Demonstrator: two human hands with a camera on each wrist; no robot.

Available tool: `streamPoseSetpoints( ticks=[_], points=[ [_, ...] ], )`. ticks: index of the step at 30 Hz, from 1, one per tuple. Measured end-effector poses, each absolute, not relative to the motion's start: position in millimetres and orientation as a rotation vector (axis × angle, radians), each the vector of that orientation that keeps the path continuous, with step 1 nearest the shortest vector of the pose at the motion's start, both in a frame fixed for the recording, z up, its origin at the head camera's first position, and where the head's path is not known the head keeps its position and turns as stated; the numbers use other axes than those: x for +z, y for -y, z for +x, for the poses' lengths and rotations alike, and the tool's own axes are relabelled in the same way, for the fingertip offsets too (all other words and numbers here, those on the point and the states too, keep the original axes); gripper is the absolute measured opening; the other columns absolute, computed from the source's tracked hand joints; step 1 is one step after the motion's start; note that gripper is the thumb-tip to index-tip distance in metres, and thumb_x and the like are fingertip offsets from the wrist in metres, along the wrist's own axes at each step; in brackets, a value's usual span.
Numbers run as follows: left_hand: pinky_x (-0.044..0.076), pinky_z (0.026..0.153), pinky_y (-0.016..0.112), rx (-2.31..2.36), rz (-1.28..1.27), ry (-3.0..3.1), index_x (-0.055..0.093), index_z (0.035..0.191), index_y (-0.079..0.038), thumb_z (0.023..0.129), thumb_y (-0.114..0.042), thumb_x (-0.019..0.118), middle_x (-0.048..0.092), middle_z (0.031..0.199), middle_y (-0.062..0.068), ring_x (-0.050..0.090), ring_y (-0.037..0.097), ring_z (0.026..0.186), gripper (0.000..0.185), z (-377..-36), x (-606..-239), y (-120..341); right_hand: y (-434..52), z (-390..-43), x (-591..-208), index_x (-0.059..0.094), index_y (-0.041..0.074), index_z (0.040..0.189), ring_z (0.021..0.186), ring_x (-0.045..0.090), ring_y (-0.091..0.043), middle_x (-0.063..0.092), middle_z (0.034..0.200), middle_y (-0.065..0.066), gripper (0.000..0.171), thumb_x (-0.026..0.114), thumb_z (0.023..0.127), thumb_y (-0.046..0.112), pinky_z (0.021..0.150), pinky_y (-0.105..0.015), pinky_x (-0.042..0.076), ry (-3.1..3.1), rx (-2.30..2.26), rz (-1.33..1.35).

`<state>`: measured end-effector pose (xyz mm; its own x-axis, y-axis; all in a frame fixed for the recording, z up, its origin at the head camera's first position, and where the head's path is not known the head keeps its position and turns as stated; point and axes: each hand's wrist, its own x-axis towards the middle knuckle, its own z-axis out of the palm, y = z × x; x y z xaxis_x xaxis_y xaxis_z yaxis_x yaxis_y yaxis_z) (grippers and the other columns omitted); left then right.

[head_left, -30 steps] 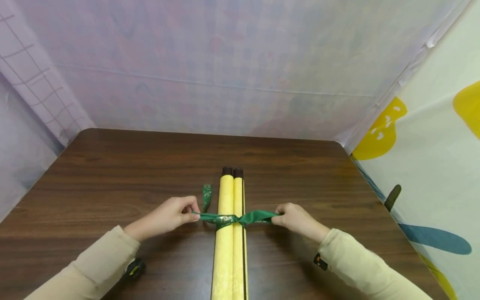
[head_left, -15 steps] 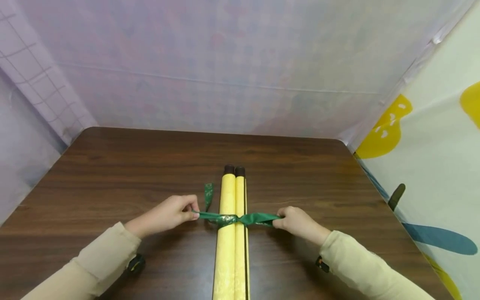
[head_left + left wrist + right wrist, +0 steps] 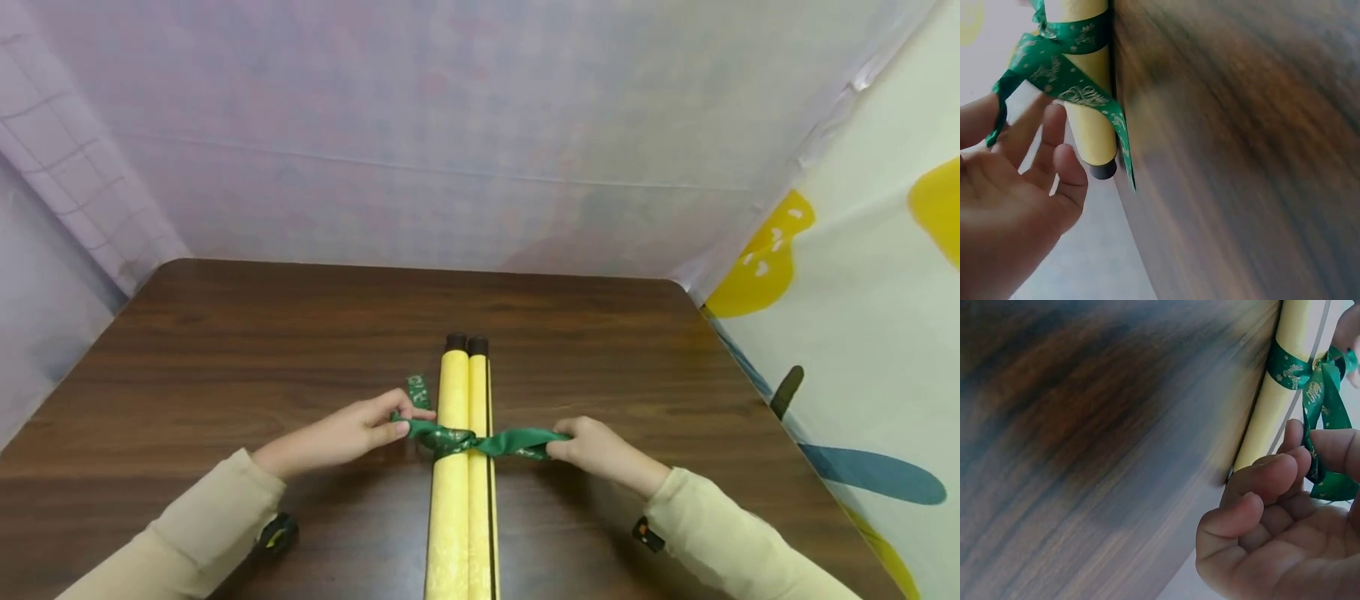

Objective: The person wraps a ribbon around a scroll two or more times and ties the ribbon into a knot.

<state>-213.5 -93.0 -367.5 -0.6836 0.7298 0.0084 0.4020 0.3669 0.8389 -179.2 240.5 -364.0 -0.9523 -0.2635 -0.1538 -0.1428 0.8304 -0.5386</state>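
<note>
My left hand [image 3: 352, 433] pinches the left end of the green ribbon [image 3: 480, 440] between thumb and fingers [image 3: 1054, 134]. My right hand [image 3: 596, 450] has its fingers curled round the right end. The ribbon is knotted across the yellow scroll [image 3: 461, 467], which lies mid-worktop [image 3: 225, 350], running from near to far.

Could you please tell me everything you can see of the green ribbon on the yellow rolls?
The green ribbon is glossy, with pale printed patterning. It wraps around the two yellow rolls and crosses in a knot on top. The left hand pinches one end, the right hand the other, pulling sideways. A loose tail lies on the table.
</note>
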Motion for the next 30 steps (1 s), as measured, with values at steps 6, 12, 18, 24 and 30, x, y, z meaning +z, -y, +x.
streamPoseSetpoints(
  ticks=[6, 12, 18, 24, 30],
  points=[
    [0.041, 0.061, 0.031, 1.215, 0.883, -2.315, 0.039, 0.101, -0.009, 0.101, -0.023, 0.041, 0.059, 0.088, 0.010, 0.057, 0.022, 0.076, 0.015, -211.8, -367.0, 92.0, -237.0, -179.8, -363.9, 0.059, 0.009, 0.075, 0.057, 0.041, -0.011, 0.046, 0.062, 0.005, 0.009, 0.057, 0.072, 0.017, 0.054, -0.026, 0.035, -2.782, -0.822, -0.337],
    [0.043, 0.055, 0.027, 1.248, 0.811, -2.287, 0.038, 0.104, -0.004, 0.100, -0.026, 0.044, 0.056, 0.074, 0.004, 0.053, 0.017, 0.058, 0.023, -208.0, -368.8, 94.4, -237.0, -178.4, -366.8, 0.060, 0.008, 0.076, 0.054, 0.045, -0.009, 0.052, 0.061, 0.005, 0.007, 0.056, 0.073, 0.013, 0.051, -0.025, 0.037, -2.729, -0.899, -0.283],
    [0.037, 0.046, 0.024, 1.283, 0.800, -2.146, 0.019, 0.141, -0.007, 0.092, -0.026, 0.061, 0.059, 0.067, 0.010, 0.046, 0.013, 0.050, 0.068, -210.9, -353.7, 104.6, -238.7, -176.9, -365.9, 0.060, 0.006, 0.078, 0.052, 0.045, -0.008, 0.054, 0.060, 0.005, 0.007, 0.056, 0.074, 0.010, 0.049, -0.023, 0.038, -2.705, -0.947, -0.270],
    [0.035, 0.057, 0.030, 1.317, 0.894, -2.265, 0.037, 0.135, -0.013, 0.092, -0.026, 0.061, 0.056, 0.073, 0.009, 0.038, 0.014, 0.056, 0.052, -224.5, -327.1, 105.0, -238.8, -177.3, -362.8, 0.060, 0.004, 0.080, 0.052, 0.045, -0.008, 0.055, 0.061, 0.003, 0.008, 0.056, 0.076, 0.009, 0.048, -0.023, 0.039, -2.692, -0.954, -0.275],
    [0.039, 0.059, 0.033, 1.209, 0.846, -2.331, 0.049, 0.118, -0.006, 0.092, -0.022, 0.060, 0.059, 0.073, 0.008, 0.049, 0.020, 0.062, 0.033, -231.1, -328.9, 111.2, -238.9, -178.3, -366.1, 0.063, 0.003, 0.086, 0.052, 0.045, -0.009, 0.055, 0.061, 0.003, 0.013, 0.057, 0.076, 0.007, 0.049, -0.024, 0.039, -2.685, -0.989, -0.274]
  ],
)
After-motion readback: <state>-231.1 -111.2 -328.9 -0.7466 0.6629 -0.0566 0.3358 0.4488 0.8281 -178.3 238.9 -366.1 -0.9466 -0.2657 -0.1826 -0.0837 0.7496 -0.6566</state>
